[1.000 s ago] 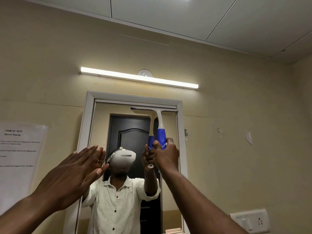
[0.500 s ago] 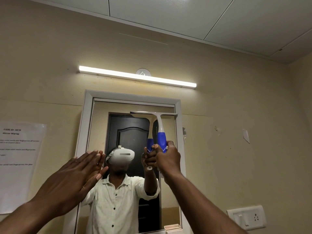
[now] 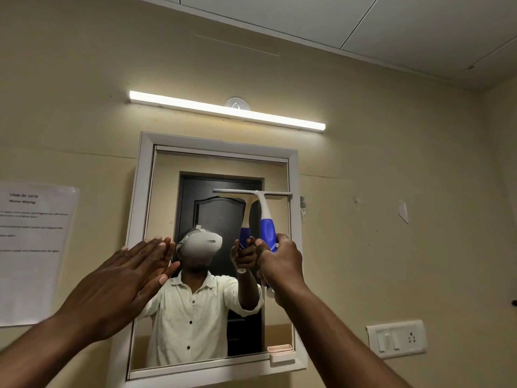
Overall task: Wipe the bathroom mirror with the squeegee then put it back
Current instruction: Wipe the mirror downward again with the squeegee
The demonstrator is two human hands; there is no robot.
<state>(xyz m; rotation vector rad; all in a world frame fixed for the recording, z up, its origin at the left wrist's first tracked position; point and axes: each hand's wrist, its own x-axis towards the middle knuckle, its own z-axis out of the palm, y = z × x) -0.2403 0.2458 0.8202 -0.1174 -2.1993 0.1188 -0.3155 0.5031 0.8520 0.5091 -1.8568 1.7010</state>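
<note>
One mirror (image 3: 167,191), one squeegee (image 3: 267,217), one tube light (image 3: 226,110), one switch plate (image 3: 396,341) — two hands: left hand (image 3: 123,278), right hand (image 3: 279,264).

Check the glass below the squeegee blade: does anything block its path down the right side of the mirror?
Nothing visible does. The squeegee, gripped in the right hand, has its blade on the mirror towards the right. The left hand is over the left edge, outside that strip. A small pink tray sits at the bottom corner.

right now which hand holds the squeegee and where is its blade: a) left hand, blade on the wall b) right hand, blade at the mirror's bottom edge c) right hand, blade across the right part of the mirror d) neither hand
c: the right hand grips the blue handle of the squeegee, its blade lying level across the right part of the mirror, while the left hand is flat and empty.
</note>
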